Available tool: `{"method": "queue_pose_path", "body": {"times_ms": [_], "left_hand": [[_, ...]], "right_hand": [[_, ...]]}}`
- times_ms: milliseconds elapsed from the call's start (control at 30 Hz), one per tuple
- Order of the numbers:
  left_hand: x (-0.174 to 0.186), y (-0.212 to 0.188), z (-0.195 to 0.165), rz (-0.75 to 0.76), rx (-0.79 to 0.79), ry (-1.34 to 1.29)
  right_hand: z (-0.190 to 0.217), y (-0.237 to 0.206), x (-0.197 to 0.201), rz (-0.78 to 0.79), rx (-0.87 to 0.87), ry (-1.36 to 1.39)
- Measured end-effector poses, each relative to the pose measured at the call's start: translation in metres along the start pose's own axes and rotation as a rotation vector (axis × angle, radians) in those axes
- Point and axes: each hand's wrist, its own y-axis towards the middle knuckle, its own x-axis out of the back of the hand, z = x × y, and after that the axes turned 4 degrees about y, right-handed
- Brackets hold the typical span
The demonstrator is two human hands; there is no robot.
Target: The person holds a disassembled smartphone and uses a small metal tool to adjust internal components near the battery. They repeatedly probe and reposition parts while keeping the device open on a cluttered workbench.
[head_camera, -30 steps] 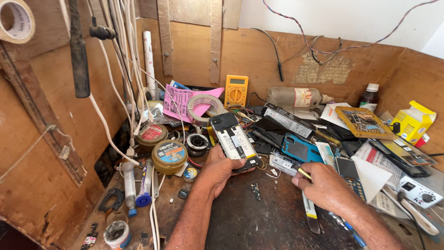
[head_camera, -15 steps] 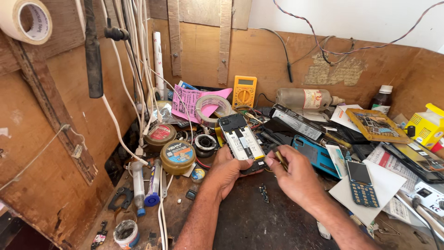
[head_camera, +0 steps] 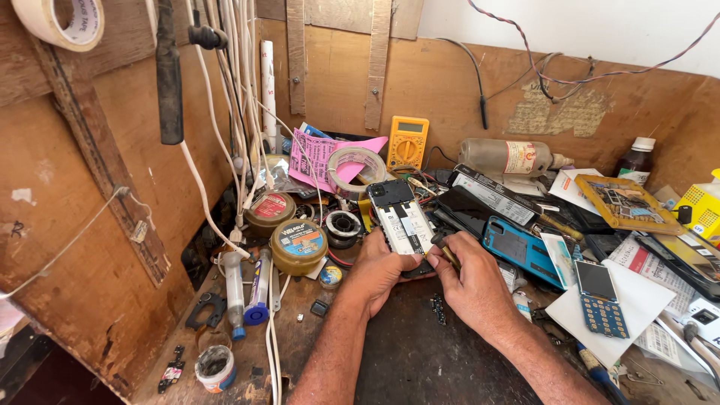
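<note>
**Both hands on an opened phone at a cluttered repair bench**

Left hand (head_camera: 379,270) cups the lower end of a black smartphone with its back cover off, white inner board showing (head_camera: 401,225); fingers closed around it, phone tilted up off the dark work mat (head_camera: 420,352), just above the mat's far edge. Right hand (head_camera: 472,285) pinched shut on a thin yellow-handled tool (head_camera: 448,256), tip at the phone's lower right edge. The two hands sit close together, nearly touching, at bench centre.

Left of the phone: a round brass-coloured tin with a printed lid (head_camera: 298,244), a second tin with a red lid (head_camera: 270,210) behind it, a small solder spool (head_camera: 343,225) between tin and phone. Two syringes (head_camera: 246,289) lie near the wooden side wall. Behind the phone: a roll of clear tape (head_camera: 356,169) on a pink paper sheet (head_camera: 315,157), a yellow multimeter (head_camera: 407,141), a clear plastic bottle lying on its side (head_camera: 502,156). Right of the hands: a blue-cased phone (head_camera: 521,247) just beside the right hand, a small blue keypad phone (head_camera: 600,296) on white paper, well apart. White cables (head_camera: 240,112) hang down the left wall; a masking tape roll (head_camera: 64,21) hangs at the top left.
</note>
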Motion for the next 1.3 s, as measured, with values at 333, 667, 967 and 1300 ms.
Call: {"method": "queue_pose_path", "body": {"times_ms": [333,667,967,1300], "left_hand": [[-0.003,-0.001,-0.006,0.023,0.014,-0.015],[-0.006,-0.005,-0.012,0.015,0.11,-0.081],[-0.002,0.0,-0.003,-0.008,0.026,0.025],[-0.001,0.0,-0.003,0.001,0.043,0.02]], "right_hand": [[-0.005,-0.001,-0.001,-0.072,0.105,0.034],[-0.015,0.003,0.002,-0.053,-0.042,0.044],[-0.017,0.006,-0.001,-0.031,-0.019,0.02],[-0.015,0.007,-0.002,0.003,0.004,-0.013]]}}
